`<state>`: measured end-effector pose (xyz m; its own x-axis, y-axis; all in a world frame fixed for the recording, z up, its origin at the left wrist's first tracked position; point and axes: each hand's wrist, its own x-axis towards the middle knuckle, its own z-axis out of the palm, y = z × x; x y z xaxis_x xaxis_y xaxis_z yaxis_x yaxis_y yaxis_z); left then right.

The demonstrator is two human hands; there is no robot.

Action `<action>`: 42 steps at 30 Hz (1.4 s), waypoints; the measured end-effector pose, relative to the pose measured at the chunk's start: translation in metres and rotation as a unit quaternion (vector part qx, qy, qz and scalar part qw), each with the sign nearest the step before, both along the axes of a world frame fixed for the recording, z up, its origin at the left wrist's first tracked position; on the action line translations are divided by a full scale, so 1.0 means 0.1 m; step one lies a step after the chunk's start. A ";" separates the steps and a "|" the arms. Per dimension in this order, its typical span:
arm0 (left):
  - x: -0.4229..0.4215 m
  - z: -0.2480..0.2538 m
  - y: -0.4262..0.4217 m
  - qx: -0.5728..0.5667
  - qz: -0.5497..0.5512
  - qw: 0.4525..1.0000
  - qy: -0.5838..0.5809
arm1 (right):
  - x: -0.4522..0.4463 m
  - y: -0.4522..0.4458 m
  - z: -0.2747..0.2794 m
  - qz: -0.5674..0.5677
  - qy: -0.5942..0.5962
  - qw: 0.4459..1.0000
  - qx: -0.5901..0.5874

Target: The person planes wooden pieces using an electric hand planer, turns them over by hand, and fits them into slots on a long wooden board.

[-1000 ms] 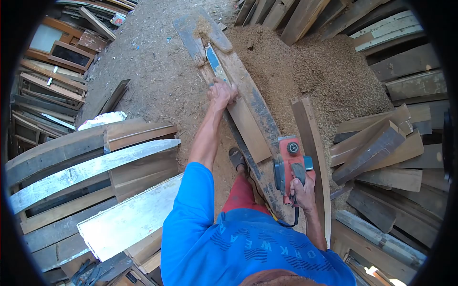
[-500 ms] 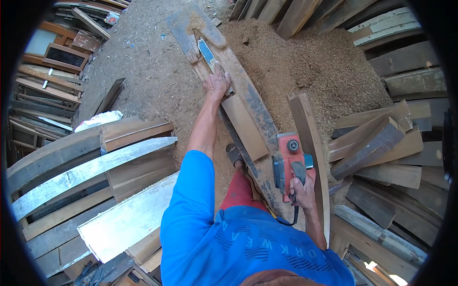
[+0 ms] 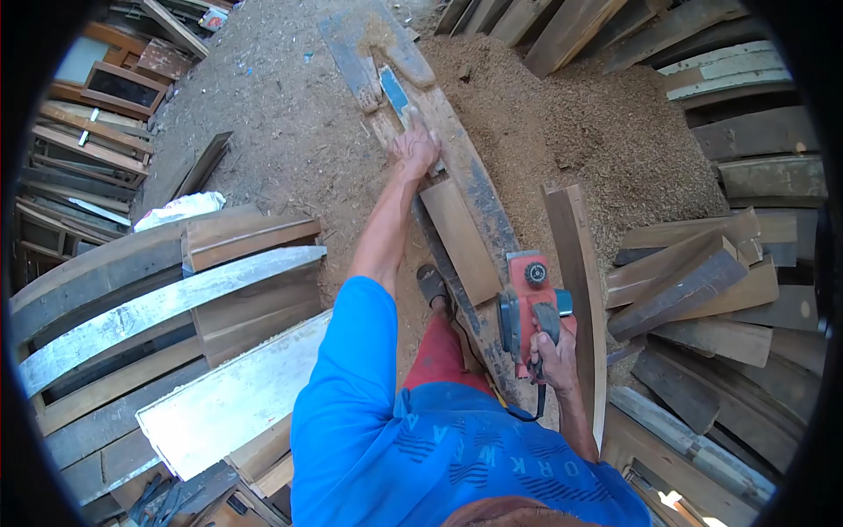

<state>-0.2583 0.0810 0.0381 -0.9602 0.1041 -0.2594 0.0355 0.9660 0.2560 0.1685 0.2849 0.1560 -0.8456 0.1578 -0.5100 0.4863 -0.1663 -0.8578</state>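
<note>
My right hand (image 3: 555,358) is wrapped round the handle of a red electric planer (image 3: 529,299), which rests on the long worn bench plank (image 3: 479,189). Farther up the plank, my left hand (image 3: 416,151) is over a narrow blue-faced piece (image 3: 394,90); the fingers reach along it, and what lies under the palm is hidden. A short brown board (image 3: 460,241) lies on the bench between my left hand and the planer. A black cord hangs from the planer's rear near my shirt.
A long board (image 3: 575,281) stands right of the planer. Wood shavings (image 3: 615,140) are heaped beyond it. Stacked planks (image 3: 702,290) line the right side. At left lie more boards and a white panel (image 3: 233,395). My sandalled foot (image 3: 431,285) is beside the bench.
My left hand shifted up along the blue-faced piece, and its fingers are more stretched out. The short board's near end is uncovered beside it. The planer stays in my right hand.
</note>
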 end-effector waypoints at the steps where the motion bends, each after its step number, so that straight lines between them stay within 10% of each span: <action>1: 0.02 -0.06 -0.01 -0.003 -0.001 1.000 -0.001 | 0.02 -0.02 0.03 0.005 0.001 1.000 0.000; 10: 0.15 0.33 -0.23 0.093 0.070 0.993 -0.024 | -0.01 -0.03 0.06 0.002 0.041 0.999 0.002; 15: 1.77 0.04 -0.30 0.132 -0.095 0.939 0.303 | 0.01 -0.01 0.17 0.014 0.027 0.999 -0.025; 21: 3.25 0.16 -0.12 0.190 -0.284 0.937 0.068 | 0.05 0.05 0.23 0.027 0.043 0.999 0.012; 29: 2.90 -0.08 -0.32 0.106 -0.301 0.944 0.083 | 0.06 0.03 0.20 0.050 0.051 0.996 0.050; 35: 3.00 0.35 -0.55 0.079 -0.164 0.983 0.032 | -0.04 -0.20 0.25 0.091 0.039 0.995 0.020; 39: 3.38 -0.35 -1.21 0.133 0.034 0.986 0.092 | -0.07 -0.41 0.11 0.137 0.048 0.989 0.029; 42: 3.79 -0.47 -1.62 0.060 0.091 0.989 -0.099 | 0.04 -0.55 -0.20 0.166 0.076 0.981 0.071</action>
